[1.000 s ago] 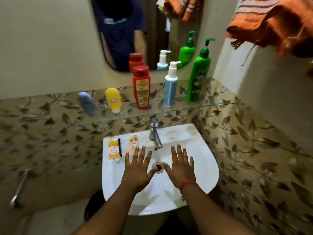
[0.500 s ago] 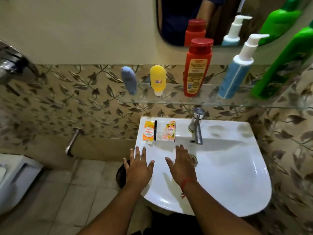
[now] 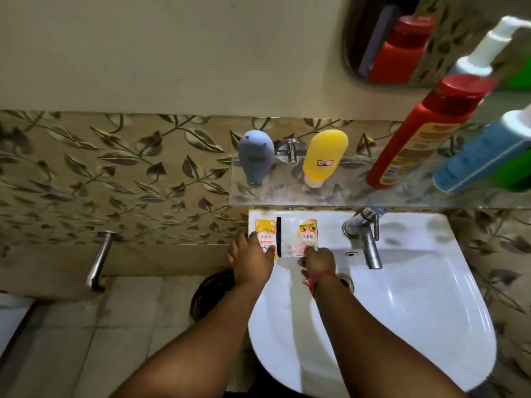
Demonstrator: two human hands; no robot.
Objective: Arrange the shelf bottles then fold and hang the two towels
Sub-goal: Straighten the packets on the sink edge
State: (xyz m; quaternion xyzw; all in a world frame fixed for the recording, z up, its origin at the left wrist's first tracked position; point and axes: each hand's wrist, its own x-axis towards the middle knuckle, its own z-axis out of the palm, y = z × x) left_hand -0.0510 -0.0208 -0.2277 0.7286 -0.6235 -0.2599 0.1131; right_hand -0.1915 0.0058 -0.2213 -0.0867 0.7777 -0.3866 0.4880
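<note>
On the glass shelf (image 3: 287, 193) stand a grey tube (image 3: 255, 156), a yellow tube (image 3: 324, 156), a red bottle (image 3: 425, 133), a blue pump bottle (image 3: 482, 156) and, cut off at the right edge, a green bottle (image 3: 517, 173). Below it, two sachets lie on the sink's back left corner: an orange sachet (image 3: 265, 231) and a pink sachet (image 3: 301, 234). My left hand (image 3: 250, 259) rests with spread fingers on the orange sachet's lower edge. My right hand (image 3: 317, 261) has curled fingertips on the pink sachet's lower corner. No towel is in view.
The white sink (image 3: 402, 311) carries a chrome tap (image 3: 367, 239) right of the sachets. A mirror (image 3: 362, 30) hangs above the shelf. A metal wall spout (image 3: 99, 259) sticks out at the left, a dark bin (image 3: 212, 294) sits under the sink.
The view has swung left and down, so the orange towel left the frame. Both hands moved from the basin's middle up to the sachets at the sink's back left corner.
</note>
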